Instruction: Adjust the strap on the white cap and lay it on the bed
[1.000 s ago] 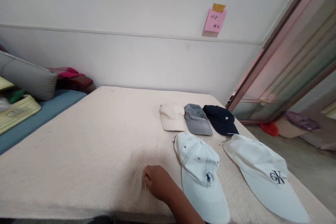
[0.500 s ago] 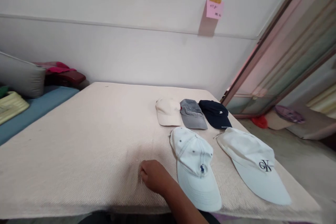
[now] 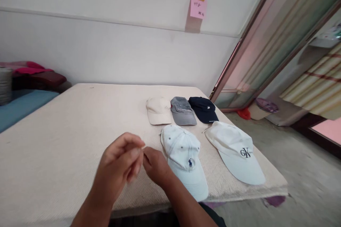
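- Head view: a cloth-covered surface point(image 3: 66, 142) fills most of the lower scene, and clock hours below are read from the point where the person's two hands meet.
- Five caps lie on it in two loose rows, brims roughly toward 5 or 6 o'clock. Largest in sight is the white cap point(image 3: 233, 142) with pale brim, far out at 3 o'clock; nearer, also at 3, is the pale blue cap point(image 3: 183, 149), just beside the right hand point(image 3: 157, 166).
- Behind them sit the navy cap point(image 3: 203, 107) and the grey cap point(image 3: 183, 111), both around 2 o'clock, and the beige cap point(image 3: 159, 111) at 1. These three are side by side; whether their edges touch cannot be told.
- As for progress, the layout looks done for these five: each rests crown up, spread apart enough to show its front. What is left cannot be judged, since neither hand is on a cap.
- The left hand point(image 3: 119, 161), toward 8 o'clock, is half curled, thumb near the fingertips; whether it pinches something thin cannot be told. The right hand, toward 4 or 5, is curled closed, with no object visible in it. The hands are close enough that contact is unclear.
- Smallest are the dark letters point(image 3: 245, 152) on the white cap and the rider emblem point(image 3: 190, 162) on the pale blue one, both uncovered.
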The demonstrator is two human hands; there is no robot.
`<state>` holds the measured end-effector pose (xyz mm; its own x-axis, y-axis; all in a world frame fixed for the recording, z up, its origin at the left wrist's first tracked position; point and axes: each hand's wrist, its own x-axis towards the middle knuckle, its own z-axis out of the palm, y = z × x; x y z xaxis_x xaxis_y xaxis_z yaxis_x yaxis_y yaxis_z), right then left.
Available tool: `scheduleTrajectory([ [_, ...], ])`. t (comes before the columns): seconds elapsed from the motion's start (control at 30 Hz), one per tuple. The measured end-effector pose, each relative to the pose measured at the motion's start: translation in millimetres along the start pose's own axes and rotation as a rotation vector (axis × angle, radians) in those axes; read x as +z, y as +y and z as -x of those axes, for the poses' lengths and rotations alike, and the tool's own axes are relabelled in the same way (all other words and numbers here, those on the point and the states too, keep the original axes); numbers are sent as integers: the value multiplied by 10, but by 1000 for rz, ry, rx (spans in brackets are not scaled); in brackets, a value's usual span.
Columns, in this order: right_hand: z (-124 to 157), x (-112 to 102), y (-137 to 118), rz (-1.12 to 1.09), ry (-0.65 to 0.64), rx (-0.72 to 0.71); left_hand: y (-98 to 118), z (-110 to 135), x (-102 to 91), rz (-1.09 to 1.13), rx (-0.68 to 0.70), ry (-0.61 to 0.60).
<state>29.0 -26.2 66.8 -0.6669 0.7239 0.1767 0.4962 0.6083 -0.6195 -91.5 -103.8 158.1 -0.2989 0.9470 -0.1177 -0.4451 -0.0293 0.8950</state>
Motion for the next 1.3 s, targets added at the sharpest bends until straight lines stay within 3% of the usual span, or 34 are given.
scheduleTrajectory([
  [0.03,13,-79,25,-46,117,-18,-71,-176,34,-34,3,-70],
  [0.13,74,-371,186,-99,521,-11,-403,-554,-4,-43,-80,7],
  [0.2,135,-589,378,-34,751,100,-640,-668,-91,27,-198,82],
  [0.27,207,-775,613,56,877,263,-819,-703,-151,67,-257,108],
  [0.33,280,-884,837,140,825,390,-924,-697,-149,85,-281,107],
  [0.43,361,-880,1052,147,525,538,-991,-667,-63,103,-296,105],
  [0.5,380,-812,1090,134,339,576,-1014,-653,-6,110,-299,107],
  [0.57,368,-747,1060,123,245,561,-1036,-650,20,110,-301,118],
  [0.67,315,-701,933,-76,257,472,-1066,-670,-18,100,-296,179],
  [0.83,225,-648,660,-903,339,373,-1008,-701,-180,98,-273,316],
  [0.9,189,-594,560,-1089,388,358,-902,-673,-225,132,-349,259],
  [1.03,119,-444,385,-1296,359,321,-617,-569,-301,322,-452,-41],
  [1.1,101,-369,311,-1394,243,295,-513,-531,-371,368,-379,-82],
  [1.23,99,-276,207,-1448,-93,264,-429,-486,-548,342,-192,124],
  [1.3,100,-255,177,-1434,-267,254,-394,-444,-614,319,-143,170],
])
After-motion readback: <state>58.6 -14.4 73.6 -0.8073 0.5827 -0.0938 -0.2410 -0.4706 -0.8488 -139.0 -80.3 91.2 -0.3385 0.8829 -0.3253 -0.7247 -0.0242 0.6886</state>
